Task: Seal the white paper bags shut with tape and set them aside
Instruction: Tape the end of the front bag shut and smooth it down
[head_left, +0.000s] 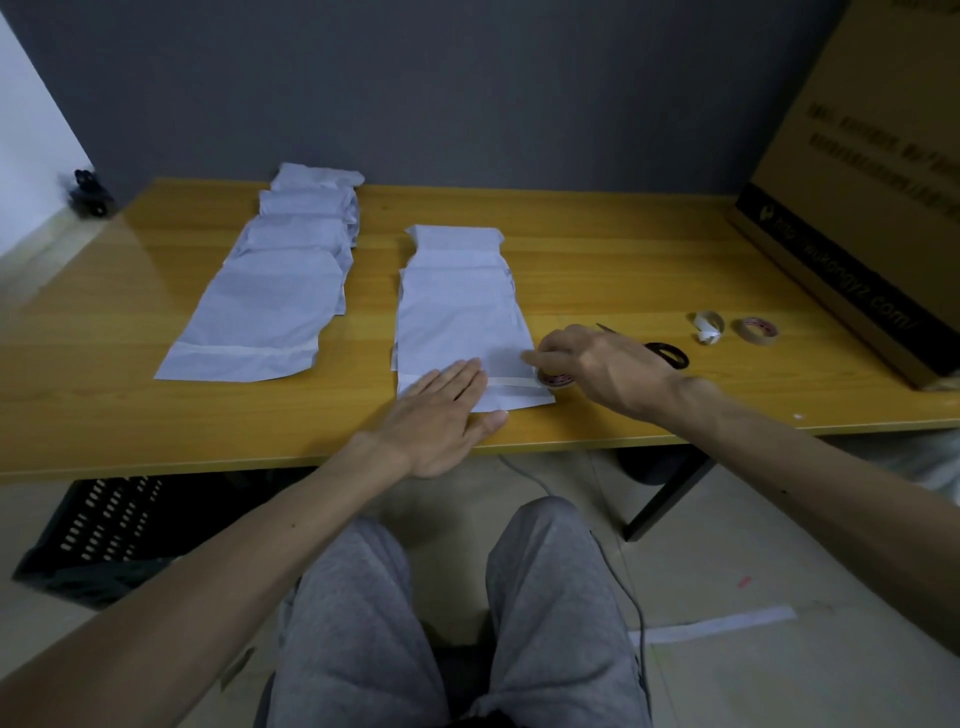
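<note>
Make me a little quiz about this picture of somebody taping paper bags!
1. True or false: the left hand lies flat, with its fingers on the nearest white bag.
2. What does the right hand hold? A) a pencil B) a tape roll C) a glue stick
3. Fill in: the scissors lie on the table just to the ____ of the right hand.
Key: 1 true; 2 B; 3 right.

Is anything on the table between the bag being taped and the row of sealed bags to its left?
Nothing visible: only bare table lies between the bag and the sealed row. The left hand presses the bag's near end.
</note>
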